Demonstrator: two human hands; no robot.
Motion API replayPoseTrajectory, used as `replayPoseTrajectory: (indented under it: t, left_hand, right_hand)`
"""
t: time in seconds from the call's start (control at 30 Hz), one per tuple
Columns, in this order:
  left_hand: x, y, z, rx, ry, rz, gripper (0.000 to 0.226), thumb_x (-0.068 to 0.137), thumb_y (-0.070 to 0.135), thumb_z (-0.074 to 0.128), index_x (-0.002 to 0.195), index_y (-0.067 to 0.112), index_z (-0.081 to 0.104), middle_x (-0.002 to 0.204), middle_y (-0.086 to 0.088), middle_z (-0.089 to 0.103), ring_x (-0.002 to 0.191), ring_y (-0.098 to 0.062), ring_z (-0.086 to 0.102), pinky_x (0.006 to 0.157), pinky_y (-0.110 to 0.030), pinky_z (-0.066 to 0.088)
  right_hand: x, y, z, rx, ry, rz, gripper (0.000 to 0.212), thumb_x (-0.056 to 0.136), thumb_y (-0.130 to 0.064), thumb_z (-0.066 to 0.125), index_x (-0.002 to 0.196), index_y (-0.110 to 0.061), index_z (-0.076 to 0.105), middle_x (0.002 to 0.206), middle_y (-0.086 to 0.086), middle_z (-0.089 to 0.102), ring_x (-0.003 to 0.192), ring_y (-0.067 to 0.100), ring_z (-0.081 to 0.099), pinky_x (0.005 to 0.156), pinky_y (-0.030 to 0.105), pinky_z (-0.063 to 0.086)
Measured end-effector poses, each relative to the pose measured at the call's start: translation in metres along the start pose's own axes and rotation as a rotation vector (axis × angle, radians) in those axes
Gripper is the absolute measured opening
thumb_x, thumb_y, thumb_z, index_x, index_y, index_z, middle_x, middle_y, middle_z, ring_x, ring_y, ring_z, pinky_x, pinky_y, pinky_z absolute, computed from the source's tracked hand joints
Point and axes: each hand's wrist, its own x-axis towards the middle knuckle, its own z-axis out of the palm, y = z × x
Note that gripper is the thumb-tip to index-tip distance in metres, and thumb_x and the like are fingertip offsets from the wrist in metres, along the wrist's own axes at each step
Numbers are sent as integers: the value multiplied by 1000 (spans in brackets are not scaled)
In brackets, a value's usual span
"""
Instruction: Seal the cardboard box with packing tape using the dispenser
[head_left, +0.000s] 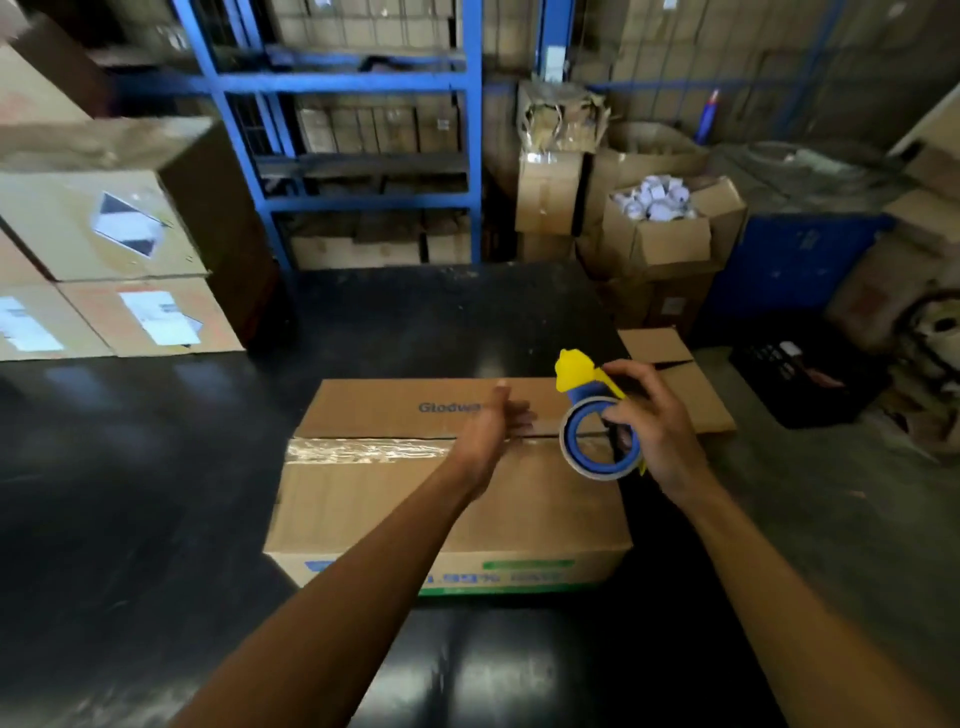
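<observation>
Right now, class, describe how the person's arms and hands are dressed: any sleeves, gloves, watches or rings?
Both forearms are bare, with no sleeves in view. The left hand and right hand wear no gloves. No watch, bracelet or ring shows, though motion blur could hide small details.

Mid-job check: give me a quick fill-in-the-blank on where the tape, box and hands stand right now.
1. The tape dispenser is held in the ____ hand.
2. Clear tape covers the ____ part of the seam on the cardboard box.
3. The left hand rests open on the box ____.
4. The box sits on a ____ table.

Missing: right; left; top; black
</observation>
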Motion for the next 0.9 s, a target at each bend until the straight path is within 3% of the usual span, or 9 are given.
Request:
replayPoseTrajectory:
  t: [0.1, 0.2, 0.37, 0.43, 0.53, 0.67, 0.73, 0.8, 0.9]
  left_hand:
    - [-31, 27, -36, -328, -36, -55, 68, 103, 54, 31, 132, -2, 56, 131, -21, 63, 121, -30, 60, 106, -39, 45]
    - [-62, 42, -68, -470, -101, -59, 69, 102, 55, 35, 130, -4, 57, 128, -25, 64, 121, -34, 61, 103, -42, 48]
    - [-93, 53, -122, -608, -34, -111, 52, 102, 41, 48, 130, -2, 54, 124, -26, 66, 116, -35, 64, 101, -43, 50]
    - [-98, 57, -141, -647, -18, -98, 42, 102, 33, 52, 127, 0, 58, 109, -21, 73, 103, -31, 69, 93, -41, 55]
    - [-96, 62, -159, -601, 80, -113, 20, 101, 13, 52, 102, -1, 66, 72, -14, 75, 69, -23, 73, 62, -33, 62]
    - [-73, 64, -180, -589, 394, -133, 22, 91, -1, 55, 110, -7, 65, 87, -21, 73, 57, -26, 72, 44, -35, 56]
    - [-73, 71, -193, -583, 520, -77, 10, 92, -4, 53, 93, -7, 63, 69, -17, 69, 41, -20, 64, 37, -28, 51]
    - [-72, 80, -214, -628, 585, -46, 15, 94, -3, 55, 81, -3, 63, 64, -15, 71, 47, -21, 68, 41, -27, 56]
    - [-64, 81, -238, -628, 607, -11, 10, 95, 5, 63, 91, -2, 68, 86, -18, 76, 78, -26, 76, 73, -37, 63]
  right_hand:
    - [-19, -22, 35, -214, -38, -217, 47, 76, -19, 68, 120, -34, 59, 108, -15, 65, 95, 5, 63, 74, 18, 51]
    - [-26, -30, 73, -552, -149, -325, 54, 74, -32, 72, 124, -41, 54, 117, -14, 59, 105, 5, 57, 87, 31, 50]
    - [-27, -47, 129, -488, -220, -356, 54, 70, -30, 69, 121, -40, 54, 113, -12, 61, 99, 9, 61, 84, 41, 53]
    - [-24, -52, 149, -433, -250, -387, 54, 70, -30, 69, 122, -41, 54, 118, -16, 60, 103, 7, 60, 86, 40, 53]
    - [-18, -59, 174, -442, -318, -430, 55, 71, -32, 69, 123, -43, 54, 119, -15, 60, 102, 8, 61, 85, 39, 53]
    - [-3, -64, 191, -500, -393, -457, 58, 72, -35, 75, 127, -44, 56, 115, -9, 62, 98, 9, 62, 82, 37, 53]
    - [8, -68, 186, -529, -416, -435, 57, 73, -37, 79, 126, -45, 58, 115, -10, 63, 99, 8, 62, 83, 35, 53]
    - [21, -69, 167, -555, -415, -415, 57, 72, -36, 84, 123, -44, 61, 119, -12, 64, 102, 4, 61, 86, 28, 51]
    - [40, -64, 141, -590, -442, -393, 56, 69, -44, 85, 121, -45, 63, 118, -9, 64, 103, 10, 61, 84, 30, 50]
